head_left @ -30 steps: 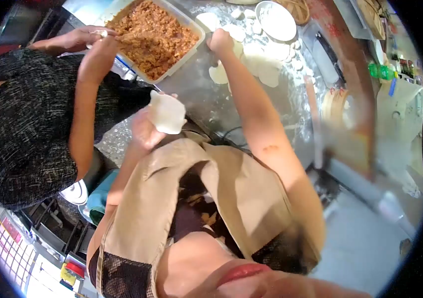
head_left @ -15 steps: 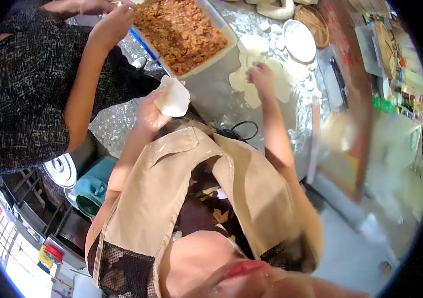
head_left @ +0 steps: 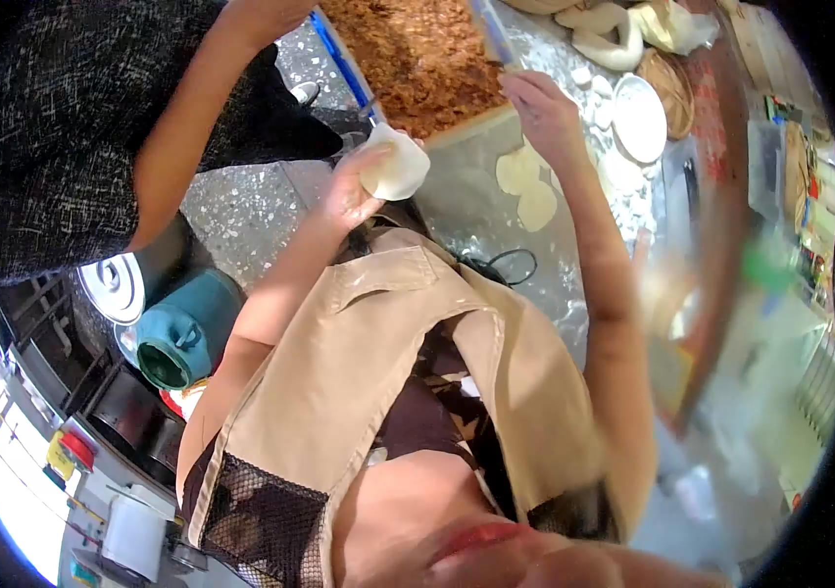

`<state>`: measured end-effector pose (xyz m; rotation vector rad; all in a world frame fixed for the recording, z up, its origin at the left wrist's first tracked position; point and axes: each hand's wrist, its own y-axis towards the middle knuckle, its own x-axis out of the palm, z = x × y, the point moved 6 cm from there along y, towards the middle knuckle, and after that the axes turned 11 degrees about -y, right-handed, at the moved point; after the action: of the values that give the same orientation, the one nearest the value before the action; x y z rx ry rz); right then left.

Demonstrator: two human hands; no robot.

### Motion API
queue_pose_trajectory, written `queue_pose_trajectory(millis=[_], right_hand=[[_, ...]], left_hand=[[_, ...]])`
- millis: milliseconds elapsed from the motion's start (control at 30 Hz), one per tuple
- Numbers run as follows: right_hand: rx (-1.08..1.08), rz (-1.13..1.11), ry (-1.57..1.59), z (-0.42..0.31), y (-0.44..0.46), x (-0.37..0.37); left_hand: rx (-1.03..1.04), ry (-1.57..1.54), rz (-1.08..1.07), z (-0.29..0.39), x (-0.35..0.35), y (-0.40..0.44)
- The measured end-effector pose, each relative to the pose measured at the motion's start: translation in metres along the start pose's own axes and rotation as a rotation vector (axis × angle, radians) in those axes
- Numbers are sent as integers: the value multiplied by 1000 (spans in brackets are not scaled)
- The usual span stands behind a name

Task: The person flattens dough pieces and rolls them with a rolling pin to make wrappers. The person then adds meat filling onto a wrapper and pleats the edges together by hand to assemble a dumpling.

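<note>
A round, pale dough wrapper (head_left: pixel 398 171) lies across my left hand (head_left: pixel 351 190), whose fingers are curled beneath it. My right hand (head_left: pixel 547 118) is at the near right rim of a clear plastic tub (head_left: pixel 476 129). Its fingers are pinched together, and whatever is between them is too small to make out. Reddish-brown minced filling (head_left: pixel 417 59) fills the tub. Below my right wrist, several flat dough wrappers (head_left: pixel 527 186) rest on the metal table (head_left: pixel 471 186), partly hidden by my forearm.
A white bowl (head_left: pixel 639 120), a woven basket (head_left: pixel 667 88) and small dough pieces (head_left: pixel 596 98) sit on the floured right side. At the left stands another person in dark clothing (head_left: pixel 65 127), an arm reaching toward the tub. A teal jug (head_left: pixel 187 328) stands below.
My right hand has moved from the wrappers up to the tub's rim. My left hand still holds its wrapper. The view has shifted, and the other person's hands are now mostly out of frame.
</note>
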<state>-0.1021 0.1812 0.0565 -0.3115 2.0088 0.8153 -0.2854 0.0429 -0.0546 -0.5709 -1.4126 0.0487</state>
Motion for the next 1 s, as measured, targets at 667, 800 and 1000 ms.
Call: queue_pose_trajectory(millis=[667,800,1000], right_hand=[[380,20,91,-65,-49,39],[260,-6,81,-82,-46,31],[197,172,-70,-75,-37,-6]], left_hand=[[38,23,55,0,-4,0],[23,-3,123,-1,-8,-5],[-35,-166,27,-4,0,-6]])
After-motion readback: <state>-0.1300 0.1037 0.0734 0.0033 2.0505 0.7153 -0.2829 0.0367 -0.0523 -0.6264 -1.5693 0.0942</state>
